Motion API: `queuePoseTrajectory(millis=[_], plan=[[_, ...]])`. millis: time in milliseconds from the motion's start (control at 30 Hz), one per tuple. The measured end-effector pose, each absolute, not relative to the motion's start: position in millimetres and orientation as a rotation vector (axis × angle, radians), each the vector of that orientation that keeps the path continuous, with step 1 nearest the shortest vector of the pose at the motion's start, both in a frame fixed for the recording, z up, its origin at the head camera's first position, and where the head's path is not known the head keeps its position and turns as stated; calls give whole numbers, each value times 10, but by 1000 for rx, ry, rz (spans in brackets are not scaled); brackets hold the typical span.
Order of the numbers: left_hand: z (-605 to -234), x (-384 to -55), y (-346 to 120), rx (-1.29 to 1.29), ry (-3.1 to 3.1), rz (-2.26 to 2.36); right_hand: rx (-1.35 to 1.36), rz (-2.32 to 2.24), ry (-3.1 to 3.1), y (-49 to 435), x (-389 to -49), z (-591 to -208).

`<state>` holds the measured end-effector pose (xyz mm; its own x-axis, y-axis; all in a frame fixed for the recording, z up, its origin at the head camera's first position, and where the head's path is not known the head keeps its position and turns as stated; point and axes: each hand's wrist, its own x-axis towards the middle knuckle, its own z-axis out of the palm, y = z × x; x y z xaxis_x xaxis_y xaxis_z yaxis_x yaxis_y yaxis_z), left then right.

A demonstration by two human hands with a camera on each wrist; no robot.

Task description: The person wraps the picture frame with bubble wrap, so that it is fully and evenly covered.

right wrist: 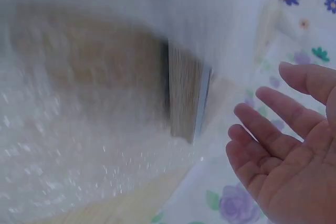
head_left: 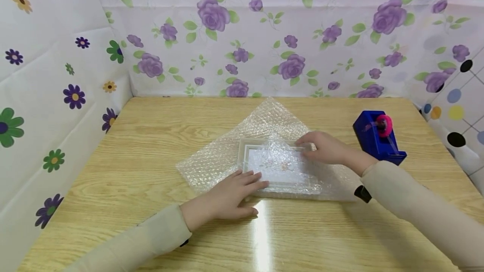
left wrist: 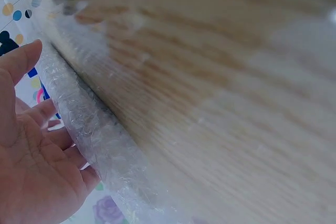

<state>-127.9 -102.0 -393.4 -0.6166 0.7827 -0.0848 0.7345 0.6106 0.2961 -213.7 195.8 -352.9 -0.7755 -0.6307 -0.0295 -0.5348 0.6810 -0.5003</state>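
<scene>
A pale picture frame lies flat on a sheet of bubble wrap. One flap of the wrap covers much of the frame's front, its tip near the far edge. My left hand rests with extended fingers at the near left corner of the wrapped frame. In the left wrist view, those fingers lie against the wrap's folded edge. My right hand is over the frame's far right corner. The right wrist view shows its fingers spread and slightly bent, beside the frame's side edge.
A blue tape dispenser with a pink roll core stands on the right of the wooden table, just beyond my right forearm. Flower-patterned sheets hang behind and to the left of the table. A dotted sheet borders the right side.
</scene>
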Motion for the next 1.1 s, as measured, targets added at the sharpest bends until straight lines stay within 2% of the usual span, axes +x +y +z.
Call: queuePoseTrajectory(millis=[133,667,1100], plan=[[-3939,-1280,-1016,1260,2641,336,-830,-691,2698,1960,-2294,-3492],[-3895,-1275,-991,1217,2641,337,-655,-779,2718,1900,-2895,-3586],[-3867,-1273,-980,1169,2627,332,-455,-945,2590,1786,-3017,-3655]])
